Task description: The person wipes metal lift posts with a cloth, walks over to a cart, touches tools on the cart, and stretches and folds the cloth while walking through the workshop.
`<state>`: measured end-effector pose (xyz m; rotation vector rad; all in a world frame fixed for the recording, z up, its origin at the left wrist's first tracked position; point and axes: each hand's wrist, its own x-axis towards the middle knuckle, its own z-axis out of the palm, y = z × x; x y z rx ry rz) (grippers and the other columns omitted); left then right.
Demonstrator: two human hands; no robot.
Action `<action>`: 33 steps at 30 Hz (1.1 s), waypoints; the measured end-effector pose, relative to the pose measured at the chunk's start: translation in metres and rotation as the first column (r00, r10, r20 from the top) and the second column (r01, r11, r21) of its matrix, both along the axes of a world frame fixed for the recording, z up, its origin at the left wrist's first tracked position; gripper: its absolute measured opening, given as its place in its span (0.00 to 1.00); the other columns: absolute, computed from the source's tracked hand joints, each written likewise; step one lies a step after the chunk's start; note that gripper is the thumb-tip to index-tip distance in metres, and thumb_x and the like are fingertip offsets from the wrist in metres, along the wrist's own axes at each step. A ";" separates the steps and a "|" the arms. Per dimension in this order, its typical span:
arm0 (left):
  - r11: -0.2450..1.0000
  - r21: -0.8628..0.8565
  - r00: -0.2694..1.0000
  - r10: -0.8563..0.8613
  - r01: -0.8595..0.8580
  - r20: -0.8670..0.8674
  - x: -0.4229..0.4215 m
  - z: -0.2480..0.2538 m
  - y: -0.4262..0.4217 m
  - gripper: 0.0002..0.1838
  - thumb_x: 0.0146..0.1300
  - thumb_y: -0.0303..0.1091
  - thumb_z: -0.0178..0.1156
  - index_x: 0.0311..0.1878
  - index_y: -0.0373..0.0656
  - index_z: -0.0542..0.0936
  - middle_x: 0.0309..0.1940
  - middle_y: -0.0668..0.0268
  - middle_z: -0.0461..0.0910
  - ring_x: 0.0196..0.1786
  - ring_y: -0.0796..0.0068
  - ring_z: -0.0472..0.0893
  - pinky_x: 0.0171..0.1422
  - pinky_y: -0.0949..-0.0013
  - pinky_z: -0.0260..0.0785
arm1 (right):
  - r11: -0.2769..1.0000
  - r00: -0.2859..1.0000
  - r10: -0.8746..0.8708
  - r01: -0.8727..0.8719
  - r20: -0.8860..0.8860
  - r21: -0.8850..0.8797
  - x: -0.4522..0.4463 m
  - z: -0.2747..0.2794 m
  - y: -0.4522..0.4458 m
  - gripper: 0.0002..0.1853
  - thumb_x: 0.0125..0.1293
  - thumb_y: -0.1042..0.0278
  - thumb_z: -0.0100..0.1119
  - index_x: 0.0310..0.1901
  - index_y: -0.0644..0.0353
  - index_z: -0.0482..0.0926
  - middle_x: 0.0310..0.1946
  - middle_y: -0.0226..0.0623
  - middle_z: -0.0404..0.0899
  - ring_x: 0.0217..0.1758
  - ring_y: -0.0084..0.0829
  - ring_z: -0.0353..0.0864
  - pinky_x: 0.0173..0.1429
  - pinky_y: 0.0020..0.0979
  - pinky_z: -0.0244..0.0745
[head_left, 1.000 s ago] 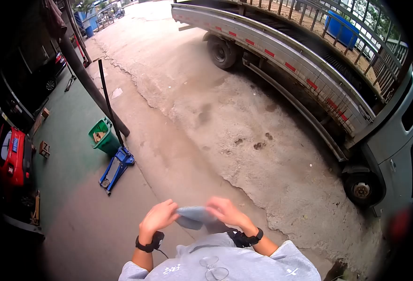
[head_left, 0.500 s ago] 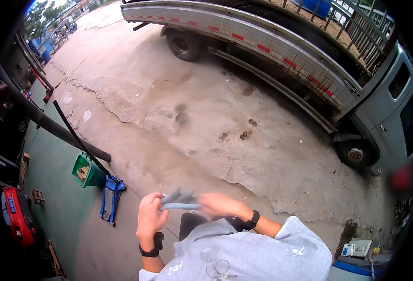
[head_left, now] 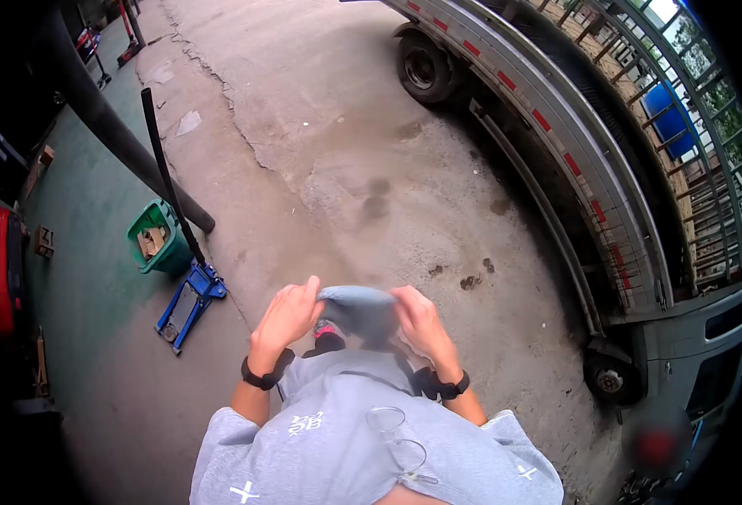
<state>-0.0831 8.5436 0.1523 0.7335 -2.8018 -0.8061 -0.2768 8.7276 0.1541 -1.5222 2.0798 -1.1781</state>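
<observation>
In front of my shirt, a grey glove (head_left: pixel 357 305) with a pale blue edge is stretched between my hands; its lower part is blurred. My left hand (head_left: pixel 288 315) pinches one end of the pale edge, its thumb and fingers closed. The opposite end is gripped by my right hand (head_left: pixel 422 320), whose fingers are bent around the cloth. Black bands circle both wrists. Below the glove, a shoe (head_left: pixel 327 329) with pink on it partly shows.
A blue floor jack (head_left: pixel 187 305) with a long black handle stands at left beside a green bin (head_left: pixel 167 251) holding cardboard. A dark pole (head_left: pixel 122 143) slants behind them. A flatbed truck (head_left: pixel 548 139) is parked at right. A red car (head_left: pixel 2 269) sits far left.
The view has turned, so the truck appears farther right. My right hand, blurred before, now grips the glove's end. The glove has gone from bunched to spread out between both hands.
</observation>
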 end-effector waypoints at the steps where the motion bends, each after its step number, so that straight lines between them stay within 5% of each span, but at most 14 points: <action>1: 0.999 -0.022 0.993 -0.051 0.049 -0.104 -0.009 0.011 -0.023 0.11 0.57 0.27 0.60 0.39 0.39 0.68 0.29 0.51 0.77 0.38 0.46 0.78 0.44 0.51 0.70 | 1.000 1.000 -0.012 0.012 -0.011 -0.006 -0.007 0.003 -0.017 0.11 0.61 0.80 0.58 0.46 0.64 0.77 0.37 0.45 0.78 0.40 0.46 0.80 0.43 0.37 0.75; 3: 0.991 -0.051 0.968 -0.132 0.124 -0.212 -0.024 0.021 -0.056 0.12 0.53 0.25 0.60 0.39 0.39 0.69 0.30 0.53 0.75 0.39 0.48 0.77 0.44 0.52 0.70 | 0.998 0.998 -0.055 0.054 0.012 0.021 -0.019 0.001 -0.041 0.10 0.58 0.81 0.63 0.42 0.66 0.78 0.33 0.43 0.78 0.33 0.37 0.79 0.37 0.32 0.74; 7: 0.979 -0.002 0.932 -0.195 0.204 -0.306 -0.054 0.028 -0.110 0.13 0.49 0.23 0.60 0.38 0.39 0.69 0.30 0.56 0.72 0.39 0.49 0.76 0.44 0.52 0.69 | 0.992 0.998 -0.034 0.028 0.046 0.122 -0.049 -0.025 -0.086 0.14 0.51 0.83 0.61 0.42 0.64 0.79 0.33 0.41 0.76 0.34 0.36 0.78 0.37 0.31 0.73; 10: 0.983 0.064 0.951 -0.151 0.175 -0.270 -0.070 0.001 -0.144 0.12 0.51 0.23 0.59 0.37 0.39 0.68 0.29 0.54 0.73 0.39 0.48 0.76 0.43 0.51 0.68 | 0.962 0.995 -0.095 0.086 0.022 0.260 -0.071 -0.043 -0.126 0.12 0.53 0.80 0.60 0.42 0.64 0.79 0.35 0.42 0.76 0.38 0.41 0.78 0.42 0.35 0.75; 13: 0.960 0.236 0.986 -0.163 0.150 0.033 -0.082 -0.015 -0.188 0.11 0.53 0.24 0.59 0.37 0.38 0.67 0.28 0.51 0.73 0.38 0.46 0.76 0.41 0.50 0.67 | 0.965 0.988 -0.145 0.154 -0.060 0.213 -0.104 -0.068 -0.171 0.11 0.52 0.79 0.60 0.40 0.64 0.79 0.34 0.42 0.75 0.38 0.42 0.76 0.43 0.36 0.74; 16: 0.954 0.273 0.992 -0.125 0.121 -0.004 -0.105 -0.028 -0.239 0.10 0.52 0.25 0.58 0.35 0.38 0.68 0.29 0.52 0.74 0.37 0.46 0.76 0.41 0.50 0.67 | 0.966 0.983 -0.173 0.181 -0.057 0.184 -0.144 -0.072 -0.237 0.11 0.51 0.79 0.61 0.39 0.64 0.79 0.34 0.43 0.75 0.38 0.43 0.76 0.42 0.36 0.74; 19: 0.979 0.177 0.991 -0.086 0.103 -0.100 -0.139 -0.036 -0.301 0.09 0.49 0.24 0.58 0.34 0.38 0.69 0.31 0.54 0.73 0.37 0.47 0.76 0.41 0.52 0.68 | 0.988 0.994 -0.067 0.079 -0.091 0.133 -0.202 -0.107 -0.318 0.10 0.54 0.77 0.62 0.39 0.65 0.78 0.34 0.42 0.76 0.38 0.40 0.78 0.44 0.35 0.76; 21: 0.997 0.075 0.994 0.029 -0.021 -0.107 -0.163 -0.030 -0.344 0.08 0.48 0.23 0.58 0.32 0.39 0.71 0.31 0.55 0.72 0.37 0.50 0.76 0.40 0.53 0.68 | 0.995 0.947 -0.041 0.009 0.319 0.102 -0.230 -0.100 -0.389 0.09 0.57 0.75 0.61 0.39 0.66 0.77 0.36 0.40 0.77 0.39 0.36 0.81 0.45 0.34 0.77; 22: 0.995 0.060 0.984 0.087 -0.079 -0.156 -0.174 -0.017 -0.366 0.08 0.48 0.23 0.58 0.32 0.39 0.71 0.31 0.56 0.72 0.36 0.50 0.76 0.40 0.54 0.69 | 0.994 0.933 -0.008 -0.033 0.361 0.108 -0.243 -0.085 -0.424 0.09 0.58 0.74 0.61 0.39 0.67 0.77 0.35 0.40 0.78 0.39 0.33 0.82 0.45 0.32 0.78; 29: 0.900 -0.052 0.884 0.412 -0.433 -0.221 -0.198 0.009 -0.505 0.11 0.54 0.31 0.68 0.35 0.38 0.77 0.37 0.57 0.76 0.39 0.53 0.79 0.43 0.59 0.72 | 0.897 0.873 0.443 -0.428 0.205 -0.112 -0.296 0.014 -0.646 0.09 0.57 0.74 0.61 0.38 0.66 0.76 0.32 0.39 0.79 0.35 0.31 0.80 0.38 0.31 0.75; 32: 0.834 0.040 0.791 0.536 -0.550 -0.295 -0.213 0.001 -0.554 0.09 0.55 0.26 0.66 0.38 0.36 0.78 0.40 0.57 0.77 0.39 0.51 0.80 0.43 0.58 0.73 | 0.815 0.755 0.572 -0.565 0.320 -0.125 -0.296 0.040 -0.709 0.10 0.53 0.78 0.60 0.38 0.65 0.76 0.31 0.38 0.78 0.33 0.29 0.79 0.38 0.29 0.74; 33: 0.809 0.043 0.764 0.570 -0.587 -0.303 -0.219 -0.006 -0.572 0.07 0.56 0.24 0.63 0.38 0.36 0.77 0.41 0.57 0.76 0.40 0.51 0.81 0.43 0.57 0.74 | 0.756 0.742 0.650 -0.609 0.164 -0.240 -0.298 0.032 -0.734 0.11 0.55 0.73 0.65 0.39 0.65 0.76 0.31 0.40 0.79 0.33 0.35 0.79 0.36 0.31 0.74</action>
